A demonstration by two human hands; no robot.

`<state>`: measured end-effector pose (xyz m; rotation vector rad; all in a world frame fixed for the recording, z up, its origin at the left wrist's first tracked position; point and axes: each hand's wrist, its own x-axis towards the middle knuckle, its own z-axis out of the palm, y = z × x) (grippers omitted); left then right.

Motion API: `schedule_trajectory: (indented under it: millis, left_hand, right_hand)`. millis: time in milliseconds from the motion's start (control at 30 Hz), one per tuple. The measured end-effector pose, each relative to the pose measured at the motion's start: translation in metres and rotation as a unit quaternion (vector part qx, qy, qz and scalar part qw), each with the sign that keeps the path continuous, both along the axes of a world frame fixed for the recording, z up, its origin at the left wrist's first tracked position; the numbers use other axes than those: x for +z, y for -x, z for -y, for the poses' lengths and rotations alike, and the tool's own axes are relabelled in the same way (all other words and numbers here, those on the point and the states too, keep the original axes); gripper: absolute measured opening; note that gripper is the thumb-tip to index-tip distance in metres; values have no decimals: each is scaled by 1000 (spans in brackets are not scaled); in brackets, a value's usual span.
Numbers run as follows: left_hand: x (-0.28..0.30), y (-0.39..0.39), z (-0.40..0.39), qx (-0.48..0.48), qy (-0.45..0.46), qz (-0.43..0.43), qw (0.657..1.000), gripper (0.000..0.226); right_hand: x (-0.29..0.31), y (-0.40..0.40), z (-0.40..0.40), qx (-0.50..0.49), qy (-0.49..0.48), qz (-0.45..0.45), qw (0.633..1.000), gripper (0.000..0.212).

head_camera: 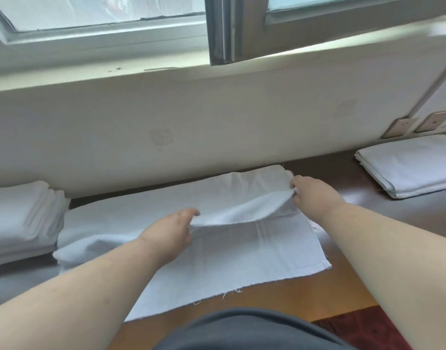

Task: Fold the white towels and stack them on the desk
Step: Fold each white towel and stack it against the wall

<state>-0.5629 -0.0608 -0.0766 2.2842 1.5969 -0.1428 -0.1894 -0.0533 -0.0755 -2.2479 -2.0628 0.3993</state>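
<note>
Both hands were on the cloth. The white towel (216,251) lay spread across the brown desk (363,236), its far edge close to the wall under the window, its near frayed edge hanging toward the person's lap. The right hand (311,195) had the towel's far right corner pinched between thumb and fingertips, fingers curled in tight on the fabric and the corner lifted clear of the layer below. The left hand (171,233) was lower and nearer the middle, thumb on top and fingers tucked underneath the same raised edge, gripping it. Between the two hands that edge sagged in a shallow curve, throwing a shadow on the flat part of the towel beneath.

Off to the left, a thick pile of folded towels (22,218) sat on the desk, touching the spread towel's crumpled left end. Far to the right, well apart from the work, a flatter folded stack (411,165) rested on the desk, close against the wall, just below two wall sockets (416,123). Above it all ran the pale window sill (141,77) and the grey window frame (221,31). At the bottom of the view there was dark grey clothing (244,329), and a patch of red carpet (363,332) showed past the desk's edge.
</note>
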Motion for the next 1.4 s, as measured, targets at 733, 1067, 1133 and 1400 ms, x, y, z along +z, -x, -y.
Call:
schedule_trajectory:
  millis: [733, 1067, 1133, 1400]
  left_hand:
    - [-48, -10, 95, -105, 212, -89, 967, 45]
    - [-30, 82, 122, 17, 187, -133, 973, 44]
    - [-32, 104, 128, 26, 159, -148, 976, 42]
    - [-49, 190, 146, 197, 84, -139, 967, 36]
  right_hand:
    - [-17, 17, 101, 62, 289, 182, 938, 25]
    - [-15, 206, 56, 274, 246, 54, 928, 44]
    - [-16, 248, 60, 332, 240, 56, 910, 49]
    - [-25, 343, 76, 449, 231, 71, 860, 52]
